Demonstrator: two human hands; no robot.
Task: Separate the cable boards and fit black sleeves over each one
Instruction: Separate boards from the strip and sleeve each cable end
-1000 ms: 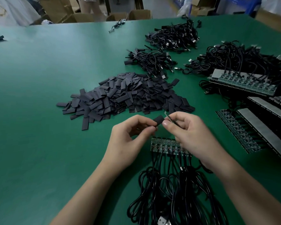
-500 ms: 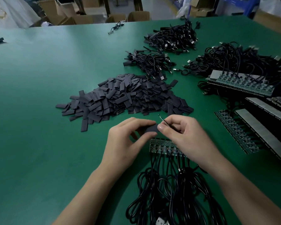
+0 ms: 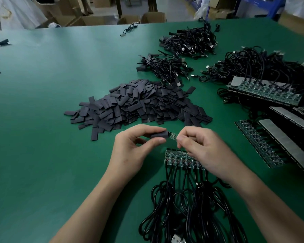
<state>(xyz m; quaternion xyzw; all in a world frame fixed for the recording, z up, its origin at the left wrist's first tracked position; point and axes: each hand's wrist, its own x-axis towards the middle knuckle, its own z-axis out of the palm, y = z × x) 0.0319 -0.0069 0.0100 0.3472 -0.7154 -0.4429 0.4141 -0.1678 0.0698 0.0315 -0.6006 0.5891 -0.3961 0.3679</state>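
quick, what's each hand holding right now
Left hand: pinching a black sleeve.
Right hand: pinching a small cable board, its end at the sleeve's mouth.

Pretty clearly a small electronics assembly workshop, factory-floor style. One huge green-matted desk (image 3: 42, 111) carries a loose heap of black sleeves (image 3: 139, 104) mid-desk, tangled bundles of black USB cables (image 3: 189, 42) toward the far right corner, and strips of green circuit boards (image 3: 267, 92) lined up along the right edge. Past the far edge you can see open cardboard boxes (image 3: 154, 17) on a bare floor (image 3: 174, 7), plus blue racking (image 3: 267, 4) top right.
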